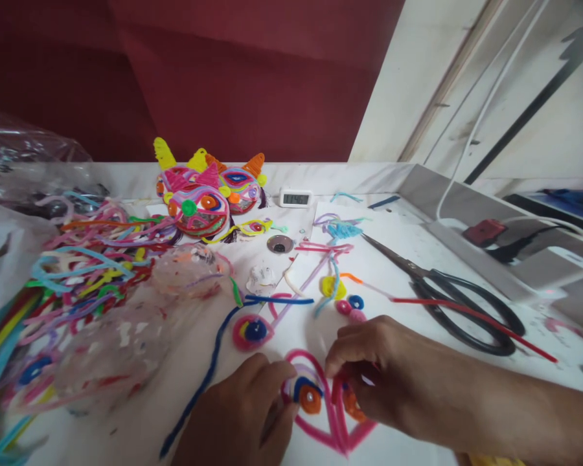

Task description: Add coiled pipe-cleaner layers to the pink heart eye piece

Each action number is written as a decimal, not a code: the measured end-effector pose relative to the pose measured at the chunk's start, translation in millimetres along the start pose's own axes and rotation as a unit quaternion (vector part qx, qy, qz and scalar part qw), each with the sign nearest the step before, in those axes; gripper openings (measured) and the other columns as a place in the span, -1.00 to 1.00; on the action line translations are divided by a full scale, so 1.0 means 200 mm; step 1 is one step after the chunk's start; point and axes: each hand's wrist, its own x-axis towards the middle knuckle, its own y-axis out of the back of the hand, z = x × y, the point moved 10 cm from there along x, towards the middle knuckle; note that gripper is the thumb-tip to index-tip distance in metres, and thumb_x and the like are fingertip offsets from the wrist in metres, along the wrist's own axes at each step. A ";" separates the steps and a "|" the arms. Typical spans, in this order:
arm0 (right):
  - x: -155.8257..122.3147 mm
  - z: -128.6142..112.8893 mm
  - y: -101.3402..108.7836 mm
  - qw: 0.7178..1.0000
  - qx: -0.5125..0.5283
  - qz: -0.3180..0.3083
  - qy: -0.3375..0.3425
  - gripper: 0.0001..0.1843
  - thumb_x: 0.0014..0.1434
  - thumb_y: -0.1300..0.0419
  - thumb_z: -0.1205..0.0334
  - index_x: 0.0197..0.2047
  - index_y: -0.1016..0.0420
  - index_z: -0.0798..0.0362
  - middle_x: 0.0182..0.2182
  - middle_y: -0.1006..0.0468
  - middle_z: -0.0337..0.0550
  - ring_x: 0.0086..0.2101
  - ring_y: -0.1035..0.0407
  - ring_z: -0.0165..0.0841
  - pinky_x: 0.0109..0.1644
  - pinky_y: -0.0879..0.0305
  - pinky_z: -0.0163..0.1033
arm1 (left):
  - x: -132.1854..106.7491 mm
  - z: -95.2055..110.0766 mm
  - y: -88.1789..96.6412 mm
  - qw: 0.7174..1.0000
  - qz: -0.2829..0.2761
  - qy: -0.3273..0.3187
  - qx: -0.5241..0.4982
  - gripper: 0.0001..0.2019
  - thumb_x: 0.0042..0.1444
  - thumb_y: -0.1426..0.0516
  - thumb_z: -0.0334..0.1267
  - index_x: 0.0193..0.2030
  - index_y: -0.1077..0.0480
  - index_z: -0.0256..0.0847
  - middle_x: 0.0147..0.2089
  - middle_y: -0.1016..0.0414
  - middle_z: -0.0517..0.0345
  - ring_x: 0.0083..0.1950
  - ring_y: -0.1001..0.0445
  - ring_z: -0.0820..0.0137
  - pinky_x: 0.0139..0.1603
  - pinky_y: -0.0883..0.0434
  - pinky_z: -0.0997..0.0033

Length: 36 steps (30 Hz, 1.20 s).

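Observation:
A heart-like outline of bent pink pipe cleaners (315,435) lies on the white table, with an orange and blue eye coil (309,400) inside its left half. My left hand (240,411) pinches the left edge of this piece beside the eye. From the right, my right hand (379,372) is closed on the pink strands at its upper middle, partly covering a second orange coil. A round pink, yellow and blue coil (252,331) lies just beyond my left hand. Past my right fingers are small pink and blue coils (355,303) and a yellow one (333,287).
Large black-handled scissors (432,278) lie at the right, a red pipe cleaner (480,317) across them. Loose coloured pipe cleaners (92,259) and clear plastic pieces (121,349) heap at the left. Finished colourful masks (199,207) and a small digital clock (295,198) stand at the back.

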 end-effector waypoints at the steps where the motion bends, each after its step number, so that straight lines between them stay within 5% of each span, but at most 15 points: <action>1: -0.01 0.00 0.01 1.000 -0.002 0.010 0.003 -0.61 -0.17 -0.09 0.57 -0.36 -0.55 -0.04 -0.47 -0.51 -0.35 -0.47 -0.33 -0.46 -0.43 -0.17 -0.44 | 0.00 0.00 0.00 1.000 0.005 -0.005 0.004 -0.73 0.07 -0.05 -0.36 -0.12 -0.42 0.00 -0.30 -0.50 0.26 -0.35 -0.53 0.44 -0.37 -0.45 0.55; 13: -0.09 0.08 0.14 0.995 0.070 0.035 -0.063 -0.86 0.11 -0.12 0.38 -0.32 -0.50 0.05 -0.49 -0.51 -0.30 -0.50 -0.34 -0.46 -0.48 -0.19 -0.46 | 0.01 -0.01 0.03 0.999 0.027 0.007 -0.036 -0.75 0.10 -0.05 -0.34 -0.12 -0.43 0.02 -0.23 -0.52 0.27 -0.29 -0.53 0.47 -0.31 -0.45 0.57; 21: -0.25 0.18 0.25 0.985 0.096 0.095 -0.107 -0.81 0.12 -0.13 0.17 -0.36 -0.49 0.10 -0.55 -0.45 -0.24 -0.54 -0.24 -0.43 -0.51 -0.15 -0.39 | 0.04 -0.07 0.09 0.994 0.037 0.036 -0.092 -0.84 0.10 -0.09 -0.24 -0.21 -0.48 -0.02 -0.41 -0.51 0.35 -0.49 -0.47 0.53 -0.49 -0.38 0.65; 30: -0.48 0.25 0.24 0.965 0.183 0.121 -0.145 -0.74 0.10 -0.12 0.10 -0.27 -0.45 0.13 -0.60 -0.32 -0.31 -0.61 -0.10 -0.49 -0.58 -0.01 -0.40 | 0.03 -0.08 0.25 0.983 0.131 0.033 -0.128 -0.76 0.18 -0.02 -0.16 -0.10 -0.44 -0.12 -0.25 -0.53 0.23 -0.57 -0.39 0.57 -0.56 -0.36 0.63; 36: -0.56 0.22 0.20 0.965 0.199 0.117 -0.126 -0.81 0.13 -0.12 0.15 -0.34 -0.43 0.12 -0.51 -0.48 -0.21 -0.51 -0.36 -0.39 -0.47 -0.17 -0.37 | 0.01 -0.05 0.32 0.974 0.167 0.068 -0.138 -0.76 0.13 -0.06 -0.12 -0.16 -0.46 -0.13 -0.30 -0.51 0.21 -0.51 -0.40 0.52 -0.48 -0.38 0.56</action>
